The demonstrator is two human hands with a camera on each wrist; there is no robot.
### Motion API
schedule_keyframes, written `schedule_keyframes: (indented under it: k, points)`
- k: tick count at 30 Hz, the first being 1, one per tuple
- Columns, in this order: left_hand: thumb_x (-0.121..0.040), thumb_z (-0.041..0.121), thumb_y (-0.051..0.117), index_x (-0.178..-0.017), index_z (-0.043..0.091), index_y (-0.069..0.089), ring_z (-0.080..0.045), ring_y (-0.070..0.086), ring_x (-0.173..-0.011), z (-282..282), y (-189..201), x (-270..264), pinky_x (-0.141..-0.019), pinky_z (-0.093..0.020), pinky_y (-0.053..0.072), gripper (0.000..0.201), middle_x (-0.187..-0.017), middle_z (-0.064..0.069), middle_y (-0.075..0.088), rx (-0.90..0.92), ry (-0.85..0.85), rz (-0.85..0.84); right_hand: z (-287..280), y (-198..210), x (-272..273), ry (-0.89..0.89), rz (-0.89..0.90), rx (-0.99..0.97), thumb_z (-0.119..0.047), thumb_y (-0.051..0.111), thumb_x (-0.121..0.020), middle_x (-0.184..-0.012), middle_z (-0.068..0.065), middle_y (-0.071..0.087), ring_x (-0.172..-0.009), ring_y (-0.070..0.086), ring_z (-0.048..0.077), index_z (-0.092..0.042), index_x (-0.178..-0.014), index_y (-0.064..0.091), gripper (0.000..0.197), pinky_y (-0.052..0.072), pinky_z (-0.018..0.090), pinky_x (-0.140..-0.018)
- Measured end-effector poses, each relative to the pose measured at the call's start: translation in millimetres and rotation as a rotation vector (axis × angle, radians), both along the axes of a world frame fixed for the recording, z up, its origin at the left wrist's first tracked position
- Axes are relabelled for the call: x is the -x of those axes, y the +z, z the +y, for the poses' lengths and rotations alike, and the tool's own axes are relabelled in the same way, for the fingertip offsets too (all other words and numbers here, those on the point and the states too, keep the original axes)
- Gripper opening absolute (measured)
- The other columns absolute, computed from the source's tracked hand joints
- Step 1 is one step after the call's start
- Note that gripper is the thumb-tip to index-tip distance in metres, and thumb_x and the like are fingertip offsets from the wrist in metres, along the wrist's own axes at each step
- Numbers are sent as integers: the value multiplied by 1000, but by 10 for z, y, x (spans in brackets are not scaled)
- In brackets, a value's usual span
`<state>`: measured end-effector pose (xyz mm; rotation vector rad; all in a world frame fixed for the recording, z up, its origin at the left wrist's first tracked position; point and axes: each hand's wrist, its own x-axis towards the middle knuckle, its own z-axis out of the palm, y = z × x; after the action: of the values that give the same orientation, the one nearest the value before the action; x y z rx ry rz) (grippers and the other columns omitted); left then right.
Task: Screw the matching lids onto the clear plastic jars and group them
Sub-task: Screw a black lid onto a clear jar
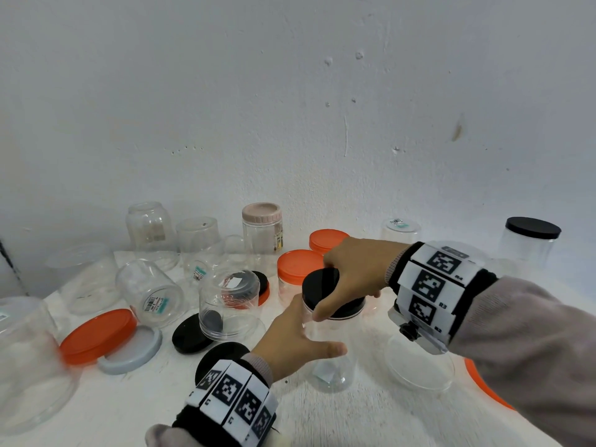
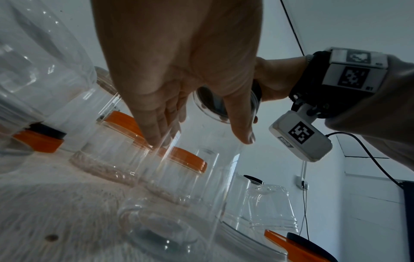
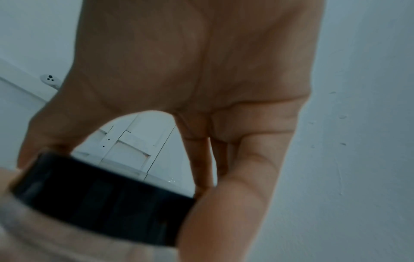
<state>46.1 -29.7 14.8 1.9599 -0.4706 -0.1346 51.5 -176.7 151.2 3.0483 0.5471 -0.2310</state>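
- Nearest the person, the left hand [image 1: 292, 341] wraps the wall of a tall clear plastic jar [image 1: 332, 356] that stands upright on the white counter [image 1: 322, 421]; the thumb lies across the near side and the fingers [image 2: 154, 131] press the far side, as the left wrist view shows through the plastic.
- Directly above it, the right hand [image 1: 351, 275] grasps a round black screw lid [image 1: 322, 285] from the top, thumb on the near rim and fingers [image 3: 244, 177] curled down the far rim.
- The lid sits on the mouth of the jar, so the jar's long axis runs straight up into the right palm; the coming twist turns on that vertical axis, with the left hand bracing below.
- Whether the threads have caught is hard to say, since the lid is blurred and may be slightly tilted.
- Just beyond stand two clear jars with orange lids [image 1: 300, 264], already closed.
- To the left lie loose lids, among them a flat orange lid [image 1: 96, 333] and a black lid [image 1: 190, 333], beside uncapped jars.
- Farthest back, by the wall, a jar with a pink lid [image 1: 262, 212] and a wide jar with a black lid [image 1: 532, 228] stand closed.
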Motion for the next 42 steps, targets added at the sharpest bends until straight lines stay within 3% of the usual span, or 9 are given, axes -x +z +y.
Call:
schedule_keyframes:
  k: [6,10,13,24,27,31,34,38,42]
  points:
    - [-63,42,84,-136,35,34,-8,41,-128,4,18,12,-107,-33,36,88,-135,20,44,-2,-4,-6,20,-57,8,-15,-43,-11,-81,63,-60,-58,-3,52,-44,45,10,-10,-82,61,74,37,22,-46]
    - [-66,36,85,-133,40,29,-7,41,-128,1,28,9,-107,-31,35,87,-137,18,45,-3,-10,-1,-43,33,-16,11,94,8,-73,69,-62,-115,-6,56,-99,56,13,-24,-127,53,83,50,29,-82]
    - [-66,36,85,-137,37,28,-8,42,-130,-7,27,8,-110,-33,35,91,-139,15,45,-8,3,-1,-35,85,-18,73,142,35,-62,75,-63,-127,-12,48,-117,49,15,-38,-137,41,85,48,40,-95]
    - [-64,39,85,-137,35,31,-8,43,-128,-6,13,4,-106,-30,37,91,-137,17,47,0,0,-3,-23,64,-25,56,59,-20,-71,74,-55,-89,-8,65,-71,68,12,-28,-116,58,76,58,30,-66]
    - [-66,38,85,-128,42,30,-4,44,-123,-3,8,3,-99,-24,36,83,-129,23,46,-11,0,-4,5,36,-4,32,-5,10,-74,69,-60,-70,-7,59,-46,53,7,-18,-101,62,69,41,19,-45]
    - [-66,39,85,-138,33,34,-8,41,-129,7,14,6,-105,-31,37,88,-136,20,43,-17,-11,-4,30,-35,2,-5,-38,16,-80,62,-62,-66,-4,52,-40,41,8,-9,-93,61,77,34,20,-44]
    - [-66,39,85,-137,35,33,-8,41,-128,7,19,3,-106,-32,37,88,-137,18,44,-10,-25,-6,15,-9,-4,-24,19,25,-80,63,-61,-82,1,64,-57,55,12,-12,-96,60,77,44,23,-53]
    - [-61,42,83,-132,40,29,-9,42,-128,-1,16,-5,-105,-30,38,90,-137,14,46,-7,-4,-9,-12,81,-20,33,158,56,-64,75,-63,-128,-11,47,-118,48,15,-33,-137,41,86,47,39,-96]
    - [-62,40,84,-129,42,29,-10,42,-128,-2,5,-9,-103,-27,37,87,-137,14,46,-2,-2,-14,0,101,-55,91,127,48,-59,78,-61,-119,-14,48,-113,49,12,-39,-135,43,84,49,40,-94]
